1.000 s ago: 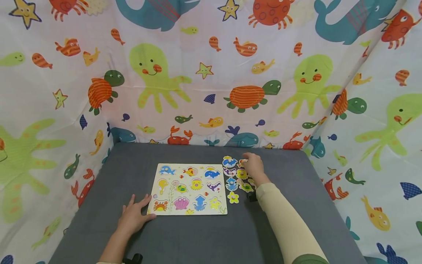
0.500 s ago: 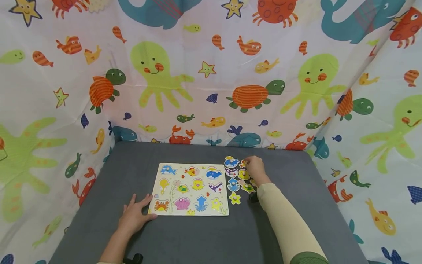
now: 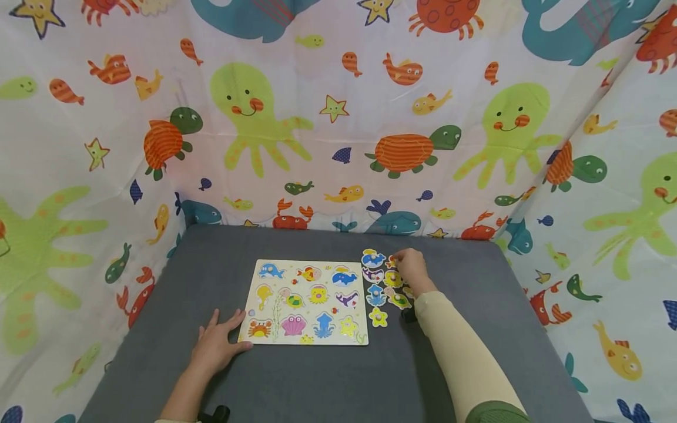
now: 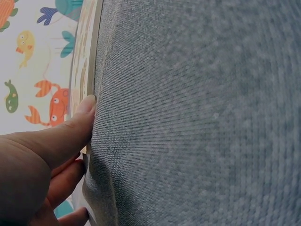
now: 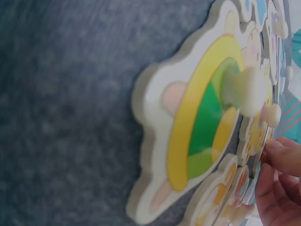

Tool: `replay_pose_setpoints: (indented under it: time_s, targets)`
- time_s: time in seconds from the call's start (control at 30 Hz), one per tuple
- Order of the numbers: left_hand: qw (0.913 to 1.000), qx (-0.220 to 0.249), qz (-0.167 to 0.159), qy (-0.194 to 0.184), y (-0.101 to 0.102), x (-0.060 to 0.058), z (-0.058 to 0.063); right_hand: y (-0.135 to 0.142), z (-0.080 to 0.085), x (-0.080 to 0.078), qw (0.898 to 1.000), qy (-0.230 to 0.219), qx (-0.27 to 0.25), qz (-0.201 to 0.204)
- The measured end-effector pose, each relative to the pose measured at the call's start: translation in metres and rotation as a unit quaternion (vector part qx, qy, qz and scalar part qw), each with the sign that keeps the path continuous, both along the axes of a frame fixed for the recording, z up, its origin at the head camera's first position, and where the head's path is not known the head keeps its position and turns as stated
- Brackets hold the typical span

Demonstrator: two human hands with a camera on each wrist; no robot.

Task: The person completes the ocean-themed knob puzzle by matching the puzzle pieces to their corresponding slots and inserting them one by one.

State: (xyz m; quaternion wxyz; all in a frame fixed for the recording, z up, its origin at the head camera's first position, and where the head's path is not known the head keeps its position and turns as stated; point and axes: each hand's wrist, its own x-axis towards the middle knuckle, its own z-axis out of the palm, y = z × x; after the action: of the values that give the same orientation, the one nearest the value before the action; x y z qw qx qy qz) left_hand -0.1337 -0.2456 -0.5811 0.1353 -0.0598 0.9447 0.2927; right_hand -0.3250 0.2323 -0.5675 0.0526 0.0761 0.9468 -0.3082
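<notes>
A pale wooden puzzle board (image 3: 288, 281) with printed sea animals lies flat on the grey cloth. My left hand (image 3: 214, 346) is spread at its near left corner, thumb along the front edge and fingers by the left side; the left wrist view shows the thumb (image 4: 70, 129) against the board's edge. Beyond the board's right side, my right hand (image 3: 414, 269) pinches a small orange-red fish puzzle piece (image 3: 391, 262) between thumb and fingertips, partly hidden by them. Closest to the right wrist camera is a turtle puzzle piece (image 5: 202, 127) with a white knob.
Several loose knobbed pieces crowd the board's right side: a blue whale (image 3: 373, 259), a yellow octopus (image 3: 393, 279), a blue squid (image 3: 376, 295) and a yellow star (image 3: 378, 318). A curtain (image 3: 317, 141) printed with sea animals rises behind and beside the table.
The right hand's fingers have drawn in around the fish piece, which shows more plainly now. The head view has shifted slightly; the left hand stays at the board's corner.
</notes>
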Motion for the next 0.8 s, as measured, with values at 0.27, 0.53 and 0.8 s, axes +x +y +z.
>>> replay_pose_setpoints:
  time_s: [0.27, 0.53, 0.8]
  targets:
    - [1.0, -0.005, 0.001, -0.003, 0.001, 0.001, 0.0, 0.004, 0.006, 0.004, 0.998, 0.055, 0.012, 0.01]
    - [1.0, 0.004, -0.002, -0.004, 0.002, 0.002, 0.003, -0.002, 0.019, 0.007, 0.996, 0.081, 0.02, 0.016]
    - [0.9999, -0.001, -0.003, -0.011, 0.001, 0.001, 0.002, -0.011, 0.029, 0.01, 0.995, 0.093, 0.024, 0.017]
